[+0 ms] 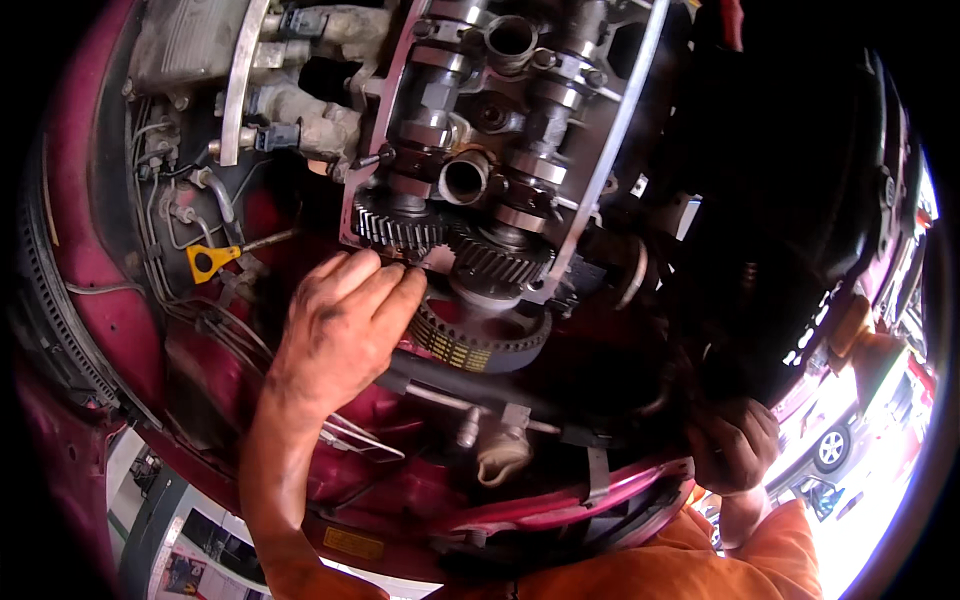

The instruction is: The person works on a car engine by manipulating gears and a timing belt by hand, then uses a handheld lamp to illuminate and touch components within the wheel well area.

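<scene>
My left hand [350, 325] is at the front edge of an open engine's cylinder head [352, 215], just below a camshaft gear [400, 228]. Its fingers are bent and pressed together; the tips and anything pinched there are hidden. A second camshaft gear [500, 262] meshes with the first. Below both, a toothed timing belt [465, 350] with yellow print wraps a pulley beside my fingers. In shadow at the lower right, my right hand [735, 447] is curled near the dark edge of the engine bay. What it holds, if anything, does not show.
Left of the head lie a yellow-handled dipstick [212, 262], thin metal pipes and an intake manifold [310, 120]. A metal rail [240, 90] crosses the injectors. The red front panel [600, 500] of the car runs close before me. Another car's wheel [831, 447] shows outside at right.
</scene>
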Demonstrator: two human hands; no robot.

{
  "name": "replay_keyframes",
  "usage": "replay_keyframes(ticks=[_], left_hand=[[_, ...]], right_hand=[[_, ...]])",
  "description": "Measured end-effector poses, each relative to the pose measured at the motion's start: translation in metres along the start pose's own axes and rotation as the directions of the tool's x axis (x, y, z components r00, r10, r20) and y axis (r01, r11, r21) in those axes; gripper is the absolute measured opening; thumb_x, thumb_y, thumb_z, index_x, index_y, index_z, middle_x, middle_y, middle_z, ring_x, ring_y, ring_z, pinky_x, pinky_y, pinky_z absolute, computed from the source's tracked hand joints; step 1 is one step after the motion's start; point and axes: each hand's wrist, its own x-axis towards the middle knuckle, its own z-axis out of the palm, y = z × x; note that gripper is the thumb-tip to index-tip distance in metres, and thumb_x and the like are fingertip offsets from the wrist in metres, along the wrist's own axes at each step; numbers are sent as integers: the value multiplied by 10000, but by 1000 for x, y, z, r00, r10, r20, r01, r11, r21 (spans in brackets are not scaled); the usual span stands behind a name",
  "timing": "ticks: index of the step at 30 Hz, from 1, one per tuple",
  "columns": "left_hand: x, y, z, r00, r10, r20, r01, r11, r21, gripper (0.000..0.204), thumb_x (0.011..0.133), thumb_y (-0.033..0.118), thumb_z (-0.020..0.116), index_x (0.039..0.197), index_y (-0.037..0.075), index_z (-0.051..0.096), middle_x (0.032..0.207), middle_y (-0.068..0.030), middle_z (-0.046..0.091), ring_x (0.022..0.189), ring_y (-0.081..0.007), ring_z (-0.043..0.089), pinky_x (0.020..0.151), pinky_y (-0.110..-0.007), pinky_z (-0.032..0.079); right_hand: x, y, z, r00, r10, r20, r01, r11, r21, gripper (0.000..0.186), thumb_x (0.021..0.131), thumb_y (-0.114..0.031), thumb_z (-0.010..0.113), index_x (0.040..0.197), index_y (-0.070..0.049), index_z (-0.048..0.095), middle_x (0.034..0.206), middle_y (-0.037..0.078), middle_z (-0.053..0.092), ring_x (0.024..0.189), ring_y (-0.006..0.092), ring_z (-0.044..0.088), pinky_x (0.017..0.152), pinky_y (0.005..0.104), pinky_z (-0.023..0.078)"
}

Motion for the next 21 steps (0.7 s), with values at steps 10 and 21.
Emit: replay_keyframes(ticks=[10, 21], left_hand=[[-6, -7, 5, 999, -36, -11, 34, 993, -112, 341, 664, 12, 648, 1001, -29, 668, 893, -107, 643, 757, -256, 588, 676, -384, 500], [-6, -7, 7, 996, -40, -83, 38, 999, -20, 215, 738, 57, 662, 944, -2, 670, 840, -67, 609, 734, -228, 565, 629, -367, 473]], right_hand=[[1, -5, 3, 998, 23, 54, -22, 999, -31, 141, 698, -11, 711, 817, -12, 635, 725, 113, 644, 592, 258, 611, 551, 335, 470], [-1, -6, 8, 998, 35, 54, -29, 994, -107, 71, 721, -1, 651, 781, 1, 612, 686, 129, 625, 588, 288, 608, 567, 359, 476]])
